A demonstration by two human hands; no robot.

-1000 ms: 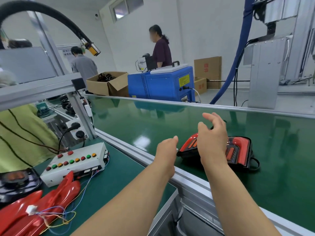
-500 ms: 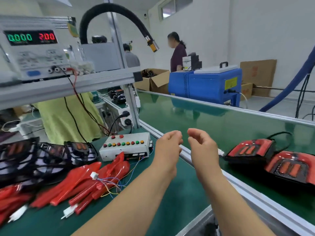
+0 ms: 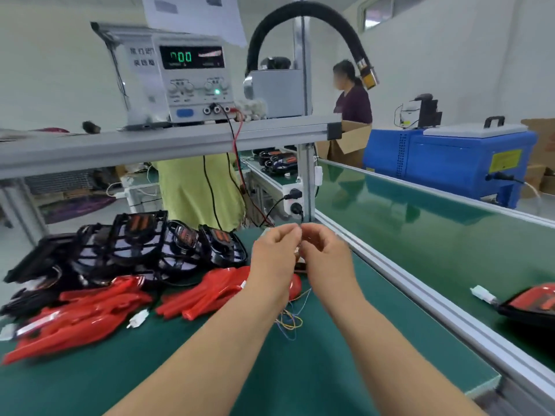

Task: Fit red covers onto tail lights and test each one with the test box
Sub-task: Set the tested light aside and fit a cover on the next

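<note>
The left hand (image 3: 274, 259) and right hand (image 3: 326, 256) meet fingertip to fingertip, fingers curled (pinching something small? too blurred to tell). Glossy red plastic covers (image 3: 207, 291) lie at eight o'clock, long axes running left-right, nearest the left hand; black tail-light housings (image 3: 144, 244) sit at ten.

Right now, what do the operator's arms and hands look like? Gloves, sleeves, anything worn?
Left hand and right hand are bare: no gloves, and no rings or tape that I can see. Left forearm and right forearm are bare too: no sleeves, watch or wrist strap up to the frame edge.
</note>
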